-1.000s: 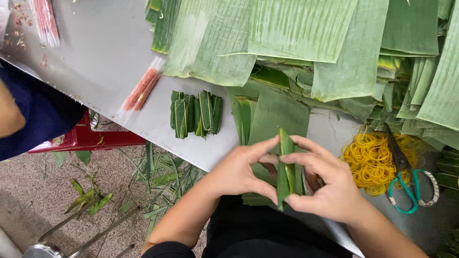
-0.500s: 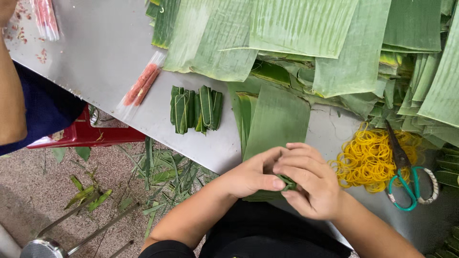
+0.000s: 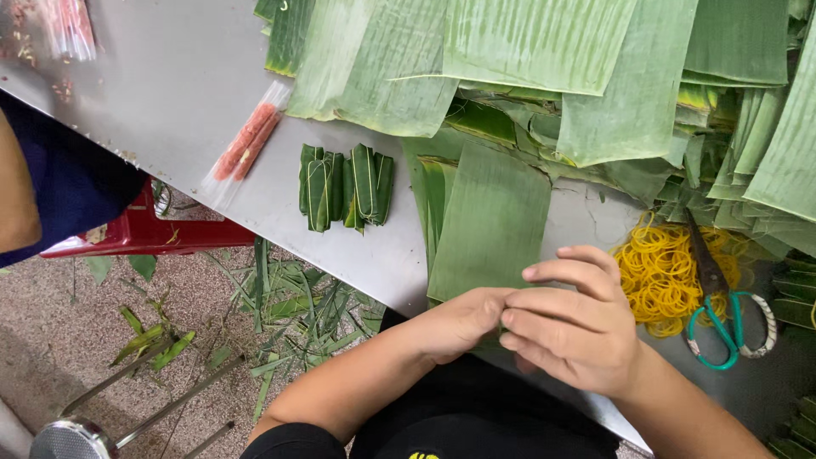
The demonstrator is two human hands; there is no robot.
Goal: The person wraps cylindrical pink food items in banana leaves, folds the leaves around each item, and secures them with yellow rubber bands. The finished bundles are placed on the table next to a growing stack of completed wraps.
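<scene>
My left hand [image 3: 455, 327] and my right hand [image 3: 574, 331] are pressed together at the front edge of the steel table [image 3: 170, 93], closed around a small leaf-wrapped roll that is almost fully hidden between them. My right fingers lie over my left fingertips. Just beyond the hands lies a flat cut banana leaf piece [image 3: 493, 217]. Several finished green leaf rolls [image 3: 344, 183] sit in a group to the left of it.
A pink sausage in clear plastic [image 3: 246, 140] lies left of the rolls. Yellow rubber bands [image 3: 659, 268] and teal-handled scissors [image 3: 718, 319] are on the right. Large banana leaves [image 3: 544, 51] cover the back. Another person in dark blue [image 3: 68, 183], a red stool [image 3: 144, 234] and leaf scraps [image 3: 289, 297] are lower left.
The upright green roll seen between my fingers a second ago has been folded down and is now covered by both hands, which have closed together.
</scene>
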